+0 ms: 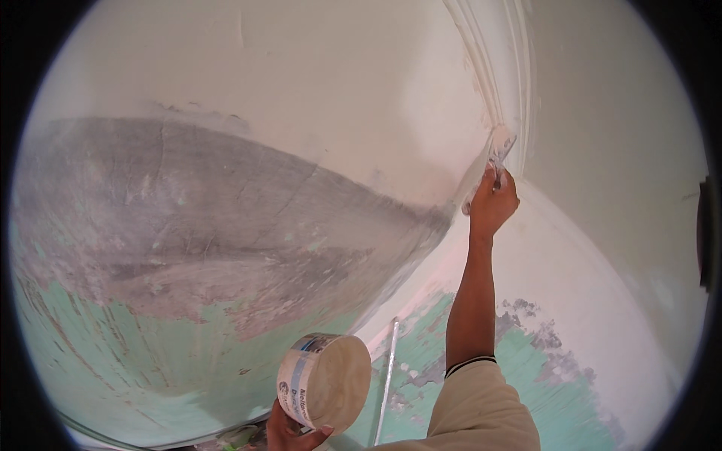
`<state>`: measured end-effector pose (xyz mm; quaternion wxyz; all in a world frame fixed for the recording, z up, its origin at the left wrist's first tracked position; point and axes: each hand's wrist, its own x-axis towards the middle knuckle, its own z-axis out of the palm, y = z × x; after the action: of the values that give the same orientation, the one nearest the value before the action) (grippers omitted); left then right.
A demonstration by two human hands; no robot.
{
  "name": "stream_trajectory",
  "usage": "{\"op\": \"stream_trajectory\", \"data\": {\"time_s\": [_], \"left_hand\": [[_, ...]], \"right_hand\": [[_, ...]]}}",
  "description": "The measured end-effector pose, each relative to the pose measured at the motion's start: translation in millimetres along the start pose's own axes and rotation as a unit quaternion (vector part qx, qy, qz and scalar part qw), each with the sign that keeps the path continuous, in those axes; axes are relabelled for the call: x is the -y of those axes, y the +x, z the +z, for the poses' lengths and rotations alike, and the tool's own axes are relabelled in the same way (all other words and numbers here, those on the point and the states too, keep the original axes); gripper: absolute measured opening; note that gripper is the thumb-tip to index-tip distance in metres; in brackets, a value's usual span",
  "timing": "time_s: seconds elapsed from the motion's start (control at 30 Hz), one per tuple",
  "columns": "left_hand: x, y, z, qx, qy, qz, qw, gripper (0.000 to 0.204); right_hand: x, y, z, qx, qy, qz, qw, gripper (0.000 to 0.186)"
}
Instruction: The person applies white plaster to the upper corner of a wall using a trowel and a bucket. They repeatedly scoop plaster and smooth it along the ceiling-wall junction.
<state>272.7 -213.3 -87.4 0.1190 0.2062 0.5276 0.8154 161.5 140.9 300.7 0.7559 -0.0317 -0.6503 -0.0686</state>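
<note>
My right hand (494,201) is raised high into the corner where two walls meet below the cornice. Its fingers are closed round a putty knife (502,141), whose smeared blade lies against the lower end of the moulded cornice (481,56). Most of the knife's handle is hidden in the fingers. Low in the view, my left hand (295,434) grips a round white tub (297,383) from below, the thumb on its near side. The tub is tilted, and its wide pale, smooth face is turned toward the right.
The left wall (188,210) has cream paint above, a grey patchy band and worn green paint below. More flaking green shows on the right wall (556,391) under white filler. A thin white strip (387,383) stands beside the tub. A dark object (705,233) sits at the far right.
</note>
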Motion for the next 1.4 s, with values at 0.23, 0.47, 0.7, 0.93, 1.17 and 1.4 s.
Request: {"op": "stream_trajectory", "data": {"time_s": [0.23, 0.47, 0.7, 0.93, 1.17, 1.4], "left_hand": [[-11, 3, 0, 0.006, -0.019, -0.024, 1.0, 0.091], [4, 0, 5, -0.002, -0.027, 0.026, 0.999, 0.092], [-20, -6, 6, -0.015, -0.023, 0.038, 0.999, 0.089], [-38, -10, 4, -0.018, -0.011, 0.034, 0.999, 0.088], [-39, -11, 4, -0.005, -0.016, 0.035, 0.999, 0.088], [-37, -13, 9, -0.026, -0.044, 0.01, 0.999, 0.089]], "right_hand": [[68, 35, -44, 0.078, 0.179, 0.011, 0.981, 0.019], [137, 96, -28, 0.122, 0.156, -0.172, 0.965, 0.018], [71, 94, -11, 0.014, 0.007, -0.202, 0.979, 0.017], [89, 78, -9, -0.053, 0.045, -0.269, 0.961, 0.017], [70, 92, -8, -0.042, -0.037, -0.228, 0.972, 0.016], [109, 82, -23, -0.059, 0.026, -0.263, 0.963, 0.015]]}}
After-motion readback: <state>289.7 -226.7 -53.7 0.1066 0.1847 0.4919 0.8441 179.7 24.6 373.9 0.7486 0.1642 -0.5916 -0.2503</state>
